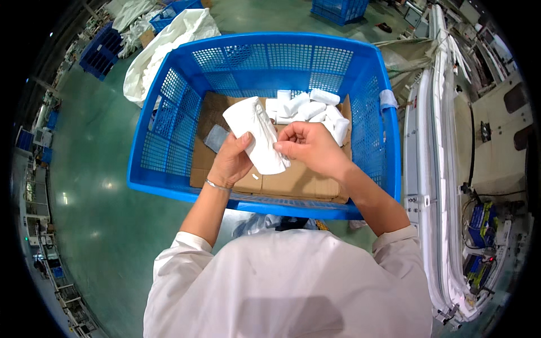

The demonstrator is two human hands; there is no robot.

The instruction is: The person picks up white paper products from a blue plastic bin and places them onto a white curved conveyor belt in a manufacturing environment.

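Above a blue plastic basket [265,204], my left hand [230,160] holds a flat, folded white cloth [253,132], its thumb on top and its fingers underneath. My right hand [309,145] is closed in a pinch at the cloth's right edge, where the layers look creased and loose. Beyond my right hand, several white rolls [307,107] lie heaped in the far right part of the basket. Brown cardboard [217,112] lines the basket floor. A greyish-white packet [216,138] rests on the cardboard behind my left hand.
A large white sack [169,50] stands against the basket's far left corner. To the right runs a long pale machine frame [445,169] with cables and panels. Blue crates [101,50] stand on the green floor [96,225] farther back.
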